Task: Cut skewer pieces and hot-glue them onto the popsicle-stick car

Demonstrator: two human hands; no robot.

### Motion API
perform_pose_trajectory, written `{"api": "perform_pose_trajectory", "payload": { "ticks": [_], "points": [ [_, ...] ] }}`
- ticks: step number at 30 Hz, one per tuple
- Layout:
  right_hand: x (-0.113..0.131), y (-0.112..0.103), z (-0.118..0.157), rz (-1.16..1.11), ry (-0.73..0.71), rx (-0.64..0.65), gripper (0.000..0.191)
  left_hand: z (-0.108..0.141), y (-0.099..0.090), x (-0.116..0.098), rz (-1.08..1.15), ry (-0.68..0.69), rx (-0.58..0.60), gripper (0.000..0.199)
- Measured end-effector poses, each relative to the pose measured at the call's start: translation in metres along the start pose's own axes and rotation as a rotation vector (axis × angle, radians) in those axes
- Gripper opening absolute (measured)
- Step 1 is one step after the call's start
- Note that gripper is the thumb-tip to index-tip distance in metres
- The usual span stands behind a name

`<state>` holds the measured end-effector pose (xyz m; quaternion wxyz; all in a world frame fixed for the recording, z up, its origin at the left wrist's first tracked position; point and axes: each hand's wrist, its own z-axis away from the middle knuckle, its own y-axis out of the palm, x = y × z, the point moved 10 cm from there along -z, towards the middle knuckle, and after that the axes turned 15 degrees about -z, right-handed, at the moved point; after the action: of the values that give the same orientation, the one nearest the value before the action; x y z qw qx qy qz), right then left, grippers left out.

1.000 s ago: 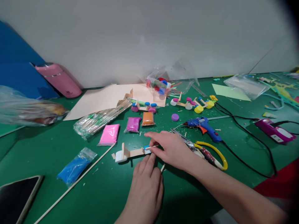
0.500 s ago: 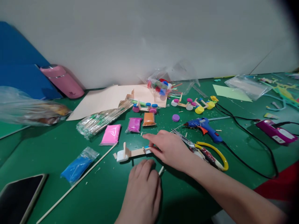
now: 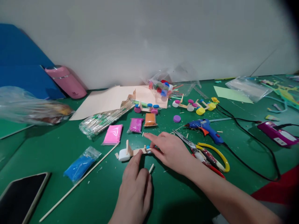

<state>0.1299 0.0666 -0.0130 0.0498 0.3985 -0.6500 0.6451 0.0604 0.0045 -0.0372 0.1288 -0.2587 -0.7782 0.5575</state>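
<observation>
A small toy car [image 3: 138, 152] lies in front of me. It has a flat wooden strip, a white block-like wheel [image 3: 124, 155] at its left end, a short upright stick, and a blue and white piece at its right end. My right hand [image 3: 171, 152] pinches that right end between thumb and fingers, partly hiding it. My left hand [image 3: 134, 186] reaches from below, its index fingertip touching the strip. A short wooden stick [image 3: 151, 168] pokes out of the left hand's curled grip; its other end is hidden.
Clay packets in pink [image 3: 112, 134], purple, orange and blue lie left and behind. A long stick [image 3: 79, 182] and a phone [image 3: 22, 199] are at left. Pliers [image 3: 205, 155], a glue gun [image 3: 205, 127] and its cord are right. Finished small cars [image 3: 146, 108] stand at the back.
My left hand has moved left with the short stick, and its index finger has stretched forward onto the wooden strip. My right hand stays at the car's right end.
</observation>
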Motion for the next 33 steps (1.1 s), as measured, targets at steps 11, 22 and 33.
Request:
{"api": "perform_pose_trajectory", "payload": {
  "ticks": [11, 22, 33],
  "points": [
    [-0.0029, 0.0002, -0.0001, -0.084, -0.007, 0.003, 0.045, 0.0003, 0.0043, 0.0032, -0.043, 0.004, 0.023, 0.010],
    [-0.0033, 0.0021, -0.0013, -0.068, -0.014, 0.016, 0.044, -0.0010, 0.0052, 0.0023, -0.048, 0.006, 0.035, 0.010],
    [-0.0023, 0.0016, 0.0003, -0.078, -0.024, -0.013, 0.047, -0.0004, 0.0052, 0.0020, -0.048, 0.018, 0.030, 0.009]
  ]
}}
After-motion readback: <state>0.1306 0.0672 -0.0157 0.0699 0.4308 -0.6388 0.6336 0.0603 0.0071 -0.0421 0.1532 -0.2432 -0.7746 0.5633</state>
